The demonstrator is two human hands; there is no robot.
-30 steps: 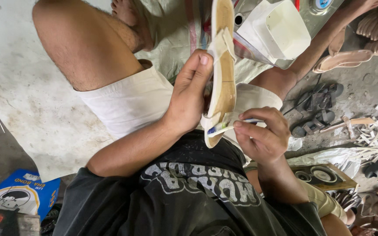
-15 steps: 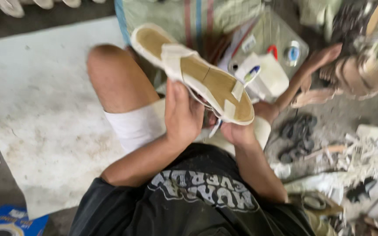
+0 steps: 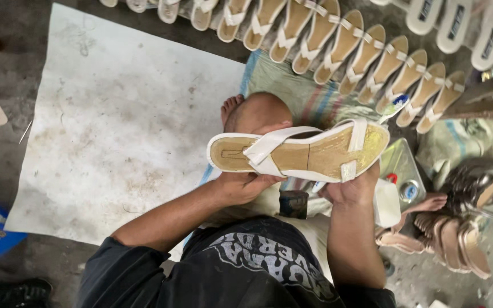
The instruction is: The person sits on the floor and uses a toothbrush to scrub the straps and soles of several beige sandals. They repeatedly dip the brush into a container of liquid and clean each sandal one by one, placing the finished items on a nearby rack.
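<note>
You hold the white-strapped sandal (image 3: 300, 153) level above your knee, below the row of sandals (image 3: 343, 45). Your left hand (image 3: 241, 185) closes under its heel, your right hand (image 3: 352, 185) under its toe. It looks light, with a stiff sole and floppy straps, so grip the sole edges.

The sandal (image 3: 298, 153), which a second earlier had stood nearly on edge between the fingers, was turned flat, its tan insole facing up and its length lying level from side to side. Half a second before it had slanted, toe end low toward the right fingers. The left hand (image 3: 243, 185) had moved from clasping the sandal's side to cupping it from beneath at the heel end, fingers under the sole. The right hand (image 3: 352, 187) had left the lower edge and gripped the toe end from below. The view had swung forward, so a row of sandals (image 3: 349, 54) appeared beyond the fingertips.
</note>
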